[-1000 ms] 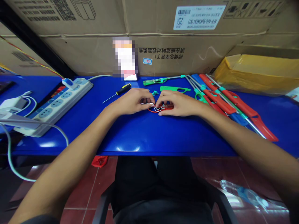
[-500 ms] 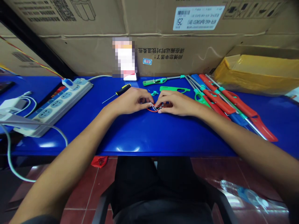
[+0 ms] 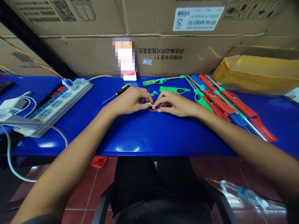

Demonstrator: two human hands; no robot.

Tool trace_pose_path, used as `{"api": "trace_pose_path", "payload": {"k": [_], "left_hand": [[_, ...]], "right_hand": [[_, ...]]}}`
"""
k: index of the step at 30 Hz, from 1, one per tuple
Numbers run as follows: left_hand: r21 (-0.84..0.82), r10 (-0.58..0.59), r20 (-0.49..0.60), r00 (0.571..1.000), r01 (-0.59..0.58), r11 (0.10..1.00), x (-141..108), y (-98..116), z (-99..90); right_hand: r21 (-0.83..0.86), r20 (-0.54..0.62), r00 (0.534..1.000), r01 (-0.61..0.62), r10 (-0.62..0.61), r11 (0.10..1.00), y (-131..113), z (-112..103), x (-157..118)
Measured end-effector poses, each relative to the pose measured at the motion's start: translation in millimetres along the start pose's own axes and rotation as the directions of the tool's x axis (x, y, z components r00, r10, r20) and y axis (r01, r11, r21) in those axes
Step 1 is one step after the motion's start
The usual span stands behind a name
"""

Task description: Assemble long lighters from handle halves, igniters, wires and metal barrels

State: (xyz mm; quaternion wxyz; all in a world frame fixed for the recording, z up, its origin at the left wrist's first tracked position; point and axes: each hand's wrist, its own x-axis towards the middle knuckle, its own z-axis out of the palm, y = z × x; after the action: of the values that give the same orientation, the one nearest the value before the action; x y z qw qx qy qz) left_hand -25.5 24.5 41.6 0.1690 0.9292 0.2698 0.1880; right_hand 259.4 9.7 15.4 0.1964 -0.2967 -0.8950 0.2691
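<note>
My left hand [image 3: 136,100] pinches a thin, pale piece with white and red wires [image 3: 155,108] running from it. The wires cross to my right hand [image 3: 177,104], whose fingers are closed around a dark red part [image 3: 166,105]; its kind is mostly hidden by the fingers. Just beyond the hands lie a small teal plastic piece [image 3: 154,93] and a green lighter casing half [image 3: 174,90]. Behind them is a green long-necked lighter [image 3: 155,81] with its insides showing. A screwdriver [image 3: 123,89] with a black and yellow handle lies beside my left hand.
Several red, green and blue long-necked lighters [image 3: 224,102] are heaped at the right, before a yellow-taped carton [image 3: 257,73]. A lit phone [image 3: 130,76] leans on the cardboard box [image 3: 93,56] behind. A power strip [image 3: 56,104] with cables occupies the left of the blue table [image 3: 140,137].
My right fingers have shifted slightly around the dark red part, and the wires have bent a little between the hands. My left hand has barely moved.
</note>
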Motion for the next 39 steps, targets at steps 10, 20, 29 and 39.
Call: {"api": "trace_pose_path", "payload": {"k": [10, 20, 29, 39], "left_hand": [[-0.032, -0.049, -0.008, 0.999, 0.048, 0.998, -0.6, -6.9, 1.7], [-0.061, -0.100, 0.090, 0.991, 0.106, 0.993, -8.1, -2.5, -17.6], [-0.109, -0.119, 0.138, 0.983, 0.134, 0.985, -8.0, -4.5, -12.0], [0.001, -0.047, 0.038, 0.998, 0.047, 0.999, -3.8, -2.5, -8.9]], "right_hand": [[-0.112, -0.008, 0.992, 0.127, -0.129, 0.986, 1.0, -1.7, -1.1], [-0.081, -0.011, 0.998, 0.062, -0.063, 0.995, -3.8, -4.2, -0.5], [-0.118, -0.032, 0.999, 0.021, -0.025, 0.993, -9.3, -2.1, -0.8], [-0.068, -0.076, 0.997, 0.021, -0.027, 0.997, -4.6, 1.4, 0.6]]}}
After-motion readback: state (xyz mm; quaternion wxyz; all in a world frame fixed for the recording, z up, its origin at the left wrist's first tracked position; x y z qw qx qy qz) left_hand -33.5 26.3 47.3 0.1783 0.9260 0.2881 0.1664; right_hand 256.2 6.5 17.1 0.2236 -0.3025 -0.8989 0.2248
